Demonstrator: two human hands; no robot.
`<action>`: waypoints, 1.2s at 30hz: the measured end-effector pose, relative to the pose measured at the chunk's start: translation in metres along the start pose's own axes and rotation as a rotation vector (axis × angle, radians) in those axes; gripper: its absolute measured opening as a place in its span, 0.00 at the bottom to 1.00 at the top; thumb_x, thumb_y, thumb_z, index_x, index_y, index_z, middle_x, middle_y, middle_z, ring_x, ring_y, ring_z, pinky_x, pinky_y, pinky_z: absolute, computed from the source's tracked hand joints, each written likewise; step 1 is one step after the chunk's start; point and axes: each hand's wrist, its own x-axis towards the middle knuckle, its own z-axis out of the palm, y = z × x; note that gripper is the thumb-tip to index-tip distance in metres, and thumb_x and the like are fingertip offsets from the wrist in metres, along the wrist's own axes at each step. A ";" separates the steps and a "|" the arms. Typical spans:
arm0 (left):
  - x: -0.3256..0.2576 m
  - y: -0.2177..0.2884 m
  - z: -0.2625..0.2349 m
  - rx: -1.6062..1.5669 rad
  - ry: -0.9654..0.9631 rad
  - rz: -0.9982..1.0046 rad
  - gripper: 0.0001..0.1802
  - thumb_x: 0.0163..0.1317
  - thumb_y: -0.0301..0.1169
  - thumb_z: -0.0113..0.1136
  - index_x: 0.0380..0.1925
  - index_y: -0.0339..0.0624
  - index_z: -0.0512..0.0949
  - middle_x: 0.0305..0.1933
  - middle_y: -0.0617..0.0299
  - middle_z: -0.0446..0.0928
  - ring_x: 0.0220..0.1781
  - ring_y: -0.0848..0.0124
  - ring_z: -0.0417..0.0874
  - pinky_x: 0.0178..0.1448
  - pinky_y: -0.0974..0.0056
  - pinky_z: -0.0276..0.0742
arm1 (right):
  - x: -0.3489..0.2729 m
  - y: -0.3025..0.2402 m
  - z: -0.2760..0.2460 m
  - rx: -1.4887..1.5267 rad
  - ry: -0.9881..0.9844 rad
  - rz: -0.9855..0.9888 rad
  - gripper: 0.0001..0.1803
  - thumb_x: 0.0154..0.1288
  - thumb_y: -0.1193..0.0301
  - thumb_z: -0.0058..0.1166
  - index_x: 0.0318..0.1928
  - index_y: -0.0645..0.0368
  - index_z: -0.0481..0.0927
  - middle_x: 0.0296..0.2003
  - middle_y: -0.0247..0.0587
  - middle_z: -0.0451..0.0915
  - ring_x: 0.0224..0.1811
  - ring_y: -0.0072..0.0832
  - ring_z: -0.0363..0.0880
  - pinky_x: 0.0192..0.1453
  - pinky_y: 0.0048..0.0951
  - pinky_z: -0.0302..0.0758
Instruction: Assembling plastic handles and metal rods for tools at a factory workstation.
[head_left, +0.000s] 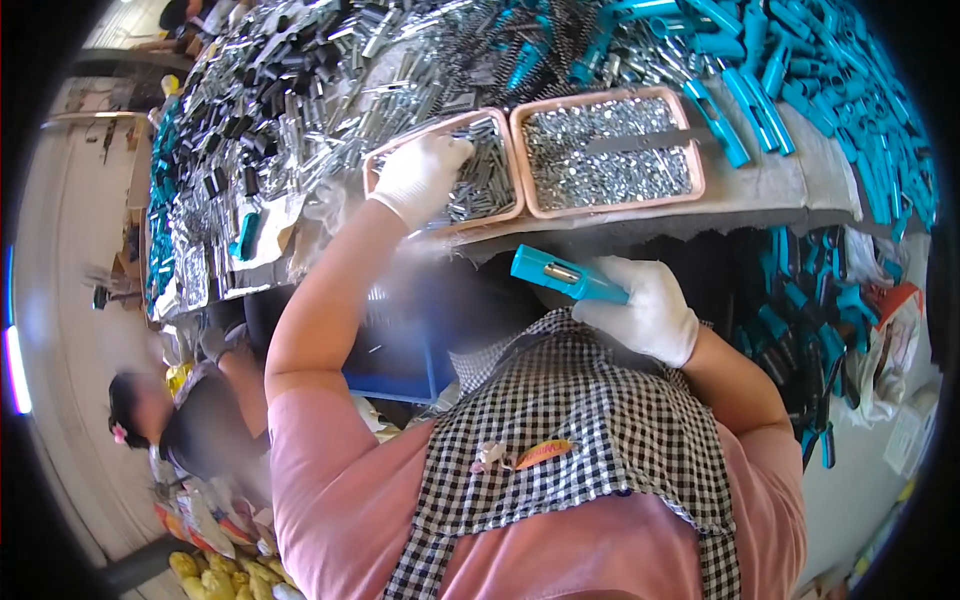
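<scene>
My left hand (420,175), in a white glove, reaches into the left pink tray (385,155) and rests on the small metal pins (480,180) lying there. Whether its fingers grip a pin is hidden. My right hand (645,310), also gloved, is closed around a teal plastic handle (565,275) with a metal insert, held below the table edge in front of my checked apron.
A second pink tray (700,180) full of small shiny metal parts sits right of the first. Heaps of teal handles (800,70), springs and black and silver parts cover the table. More teal handles (800,340) lie below at right. Another person (190,420) sits at lower left.
</scene>
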 end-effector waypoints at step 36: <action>-0.075 0.160 -0.030 -0.266 0.215 0.530 0.09 0.51 0.25 0.65 0.29 0.38 0.74 0.42 0.50 0.83 0.57 0.48 0.83 0.48 0.52 0.84 | -0.041 0.017 0.038 -0.281 0.116 -0.122 0.19 0.55 0.57 0.69 0.42 0.53 0.83 0.29 0.44 0.85 0.31 0.44 0.86 0.35 0.40 0.81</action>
